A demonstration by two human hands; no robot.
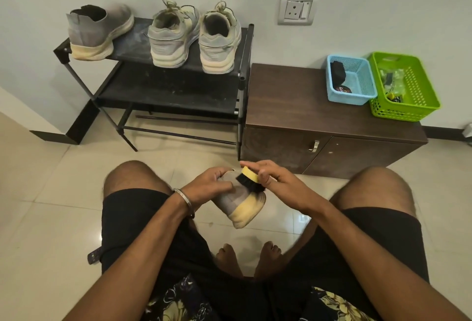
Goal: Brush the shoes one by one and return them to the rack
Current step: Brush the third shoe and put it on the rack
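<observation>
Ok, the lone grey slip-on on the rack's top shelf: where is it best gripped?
Probably at the heel collar of the grey slip-on. Its open ankle faces the person and its toe points at the wall, so a hand coming from the front can hook inside the opening and lift it off the rack.

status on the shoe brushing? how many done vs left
Done: cannot tell; nothing shows whether any of the three shoes on the rack is brushed. In hand: the left hand holds a grey slip-on shoe while the right hand works the yellow-backed brush on it. Left: return it beside its mate on the top shelf; the laced pair may still need brushing.
</observation>
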